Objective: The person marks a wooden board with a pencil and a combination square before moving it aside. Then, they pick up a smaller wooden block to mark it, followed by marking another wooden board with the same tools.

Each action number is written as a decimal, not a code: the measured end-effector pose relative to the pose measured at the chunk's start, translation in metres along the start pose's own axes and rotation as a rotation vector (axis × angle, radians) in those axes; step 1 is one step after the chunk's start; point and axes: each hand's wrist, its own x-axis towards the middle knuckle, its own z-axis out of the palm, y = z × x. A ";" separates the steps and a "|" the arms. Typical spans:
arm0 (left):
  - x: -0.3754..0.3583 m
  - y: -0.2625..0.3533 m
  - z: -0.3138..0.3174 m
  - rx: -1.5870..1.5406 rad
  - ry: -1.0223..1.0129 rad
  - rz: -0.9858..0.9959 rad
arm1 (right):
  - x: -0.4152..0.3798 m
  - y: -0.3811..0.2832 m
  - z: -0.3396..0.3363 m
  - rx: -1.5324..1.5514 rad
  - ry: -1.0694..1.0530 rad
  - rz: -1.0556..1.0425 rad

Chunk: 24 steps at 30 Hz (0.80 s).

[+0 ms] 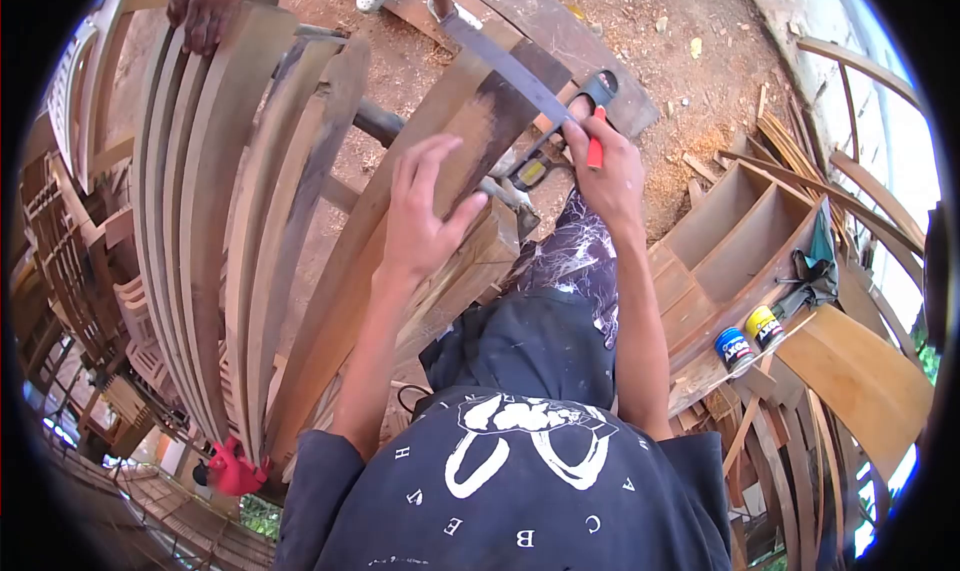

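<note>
A long wooden board (355,236) runs away from me, with a darker patch near its far end. Across that end lies a flat metal ruler (510,68). My right hand (608,171) is closed at the ruler's near end and also holds a red marking tool (597,143), which may be a pencil or pen. Above the board, my left hand (428,206) is open with its fingers spread and nothing in it. Beneath the board is a thick wooden block (480,256).
Several curved planks (230,171) stand at the left, where another person's hand (212,11) rests on them. A wooden box (740,231), a blue can (733,347) and a yellow can (765,325) are at the right. Wood scraps and shavings litter the ground.
</note>
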 end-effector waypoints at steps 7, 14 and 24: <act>-0.128 0.001 -0.015 -0.099 -0.203 -0.141 | -0.067 0.034 -0.030 0.502 0.009 0.244; -0.142 0.003 0.006 0.191 -0.147 -0.210 | -0.128 0.024 0.007 0.915 0.052 0.589; -0.145 0.003 0.005 0.126 -0.108 -0.206 | -0.140 -0.017 0.027 0.930 -0.002 0.470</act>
